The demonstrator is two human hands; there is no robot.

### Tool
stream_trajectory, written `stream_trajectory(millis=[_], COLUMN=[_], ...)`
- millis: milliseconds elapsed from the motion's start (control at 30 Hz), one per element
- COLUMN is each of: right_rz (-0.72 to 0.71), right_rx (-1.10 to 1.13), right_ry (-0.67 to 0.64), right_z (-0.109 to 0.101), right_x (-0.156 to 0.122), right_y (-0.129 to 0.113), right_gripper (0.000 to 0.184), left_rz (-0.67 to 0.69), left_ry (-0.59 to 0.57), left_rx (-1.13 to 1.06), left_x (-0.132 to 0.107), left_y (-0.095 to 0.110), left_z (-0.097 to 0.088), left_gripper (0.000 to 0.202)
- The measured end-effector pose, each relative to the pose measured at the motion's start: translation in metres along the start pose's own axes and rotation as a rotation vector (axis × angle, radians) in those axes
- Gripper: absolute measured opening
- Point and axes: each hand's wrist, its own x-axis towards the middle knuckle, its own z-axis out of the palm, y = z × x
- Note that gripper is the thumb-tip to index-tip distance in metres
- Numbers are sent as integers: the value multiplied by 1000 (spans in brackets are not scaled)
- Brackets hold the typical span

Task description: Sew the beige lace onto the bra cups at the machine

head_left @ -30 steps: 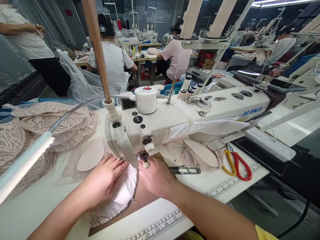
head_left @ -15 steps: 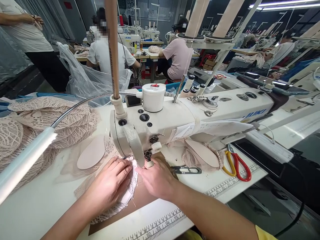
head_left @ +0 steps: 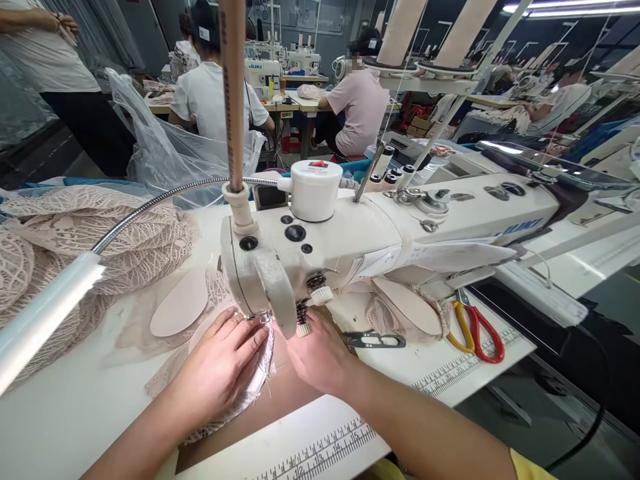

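Left hand point(head_left: 220, 370): palm down on lace cup piece point(head_left: 253, 393), fingers point(head_left: 243, 343) spread apart and pressed flat, tips just beside presser foot point(head_left: 261, 318). Right hand point(head_left: 320, 357): on the other side of the foot, resting on the desk point(head_left: 75, 413), fingers curled toward the needle area, tips hidden behind the machine head; pinched or loose cannot be told. Lace cup piece: pale pink, lying on the desk under the head of the sewing machine point(head_left: 380, 240), mostly covered by the left hand, near edge showing below the palm. Sewing machine: cream, long arm running off to the right, white round cap point(head_left: 313, 190) on top. Thread cone point(head_left: 233, 93): upright on a post above the head. Gooseneck lamp point(head_left: 47, 313): white tube at lower left, flexible metal neck arching back to the machine. Foam pad point(head_left: 180, 303): oval, flat, left of the head. Heap of lace pieces point(head_left: 75, 233): far left of the desk. Thread snips point(head_left: 373, 341): dark, lying just right of the right hand. Scissors point(head_left: 475, 330): red and yellow handles, further right, beside a second bundle of cups point(head_left: 405, 310) under the machine arm. Printed ruler point(head_left: 330, 441): along the near desk edge. Clear plastic bag point(head_left: 160, 153): behind the desk. Two seated people point(head_left: 357, 107): backs turned, at further machines.
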Motion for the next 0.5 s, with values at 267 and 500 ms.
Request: stream_trajectory(millis=[267, 500], right_rz=[-44, -33], right_rx=[-14, -80], right_ry=[69, 56], right_z=[-4, -5], right_x=[0, 2], right_y=[-2, -8], right_gripper=[30, 33], left_rz=[-26, -26], left_ry=[-45, -32], left_rx=[-108, -92], left_x=[-2, -3], left_y=[4, 2], left_z=[-1, 2], left_gripper=[36, 36])
